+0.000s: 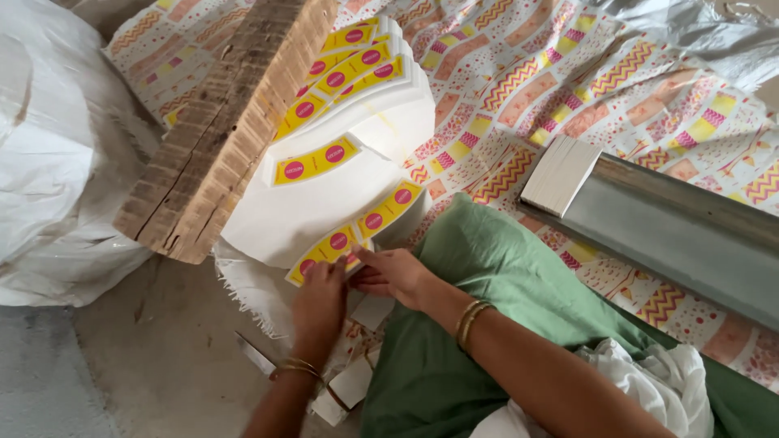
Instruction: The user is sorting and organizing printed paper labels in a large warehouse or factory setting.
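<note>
Here, both hands grip a stack of yellow-banded white blanks (329, 247) at the patterned cloth's (568, 73) near edge: left hand (319, 302) beneath, right hand (395, 274) pinching its top; more blanks (357, 73) lie behind.

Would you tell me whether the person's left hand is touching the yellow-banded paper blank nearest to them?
Touching. The head view shows the left hand with its fingers on the near edge of the yellow-banded paper blank, beside the right hand.

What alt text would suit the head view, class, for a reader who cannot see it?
Left hand and right hand grip a yellow-banded white paper blank at the end of a curved stack, beside a wooden block on patterned cloth.
</note>
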